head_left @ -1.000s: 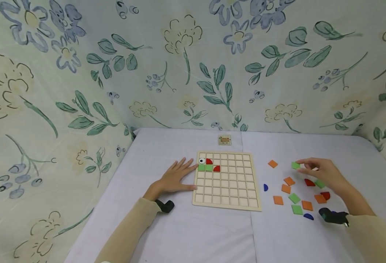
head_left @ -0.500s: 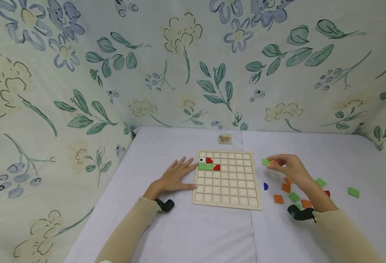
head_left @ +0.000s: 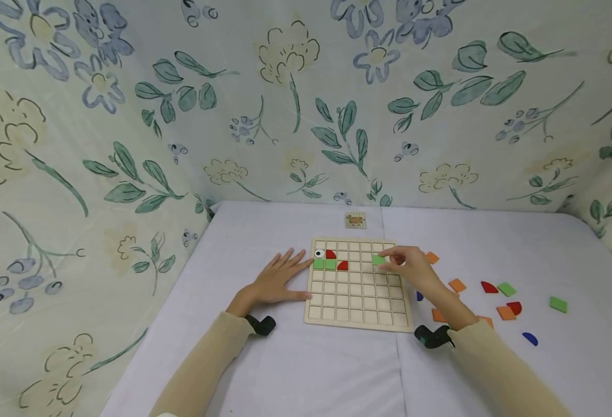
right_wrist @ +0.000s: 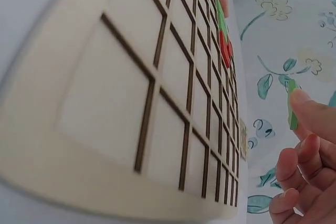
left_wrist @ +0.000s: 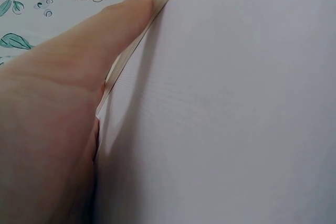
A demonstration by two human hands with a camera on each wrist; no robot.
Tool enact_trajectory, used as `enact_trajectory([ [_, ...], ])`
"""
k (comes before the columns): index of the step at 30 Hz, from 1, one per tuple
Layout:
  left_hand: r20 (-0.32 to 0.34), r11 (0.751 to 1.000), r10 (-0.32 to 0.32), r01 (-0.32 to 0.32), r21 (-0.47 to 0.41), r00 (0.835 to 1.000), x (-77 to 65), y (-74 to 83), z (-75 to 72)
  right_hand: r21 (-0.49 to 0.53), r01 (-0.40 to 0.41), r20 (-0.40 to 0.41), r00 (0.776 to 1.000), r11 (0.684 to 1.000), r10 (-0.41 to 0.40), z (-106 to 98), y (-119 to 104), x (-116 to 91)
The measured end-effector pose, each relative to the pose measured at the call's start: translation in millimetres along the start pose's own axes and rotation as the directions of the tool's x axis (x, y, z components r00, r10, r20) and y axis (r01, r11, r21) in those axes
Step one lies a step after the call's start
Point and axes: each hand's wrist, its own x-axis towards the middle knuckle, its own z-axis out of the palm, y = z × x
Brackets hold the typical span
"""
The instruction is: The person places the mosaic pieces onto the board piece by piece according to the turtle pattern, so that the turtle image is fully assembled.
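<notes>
Green tile (head_left: pixel 378 260) now over the gridded board (head_left: pixel 344 288), in right grip (head_left: pixel 414 269)

1 high, 2 close views share the board (head_left: pixel 343 302).

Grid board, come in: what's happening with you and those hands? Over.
Right hand pinches green tile above grid board. Left hand touches board's left edge, fingers spread. Nothing seen blocking the tile.
</notes>
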Motion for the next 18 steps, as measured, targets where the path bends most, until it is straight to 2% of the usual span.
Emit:
enact_trajectory([
  [7,-0.012,1.000,0.002,-0.002,-0.009,1.000,-0.6,-0.3,-0.3,0.045,0.014,0.023,1.000,0.999,-0.015,22.1,-11.7,10.2],
  [13,-0.011,1.000,0.004,-0.003,0.007,1.000,-0.7,-1.0,1.0,0.112,-0.039,0.063,0.998,0.993,0.032,36.6,-9.4,16.2],
  [18,-0.015,1.000,0.006,-0.006,0.011,1.000,-0.9,0.1,0.6,0.094,-0.056,0.058,0.997,0.994,0.050,42.2,-7.5,20.2],
])
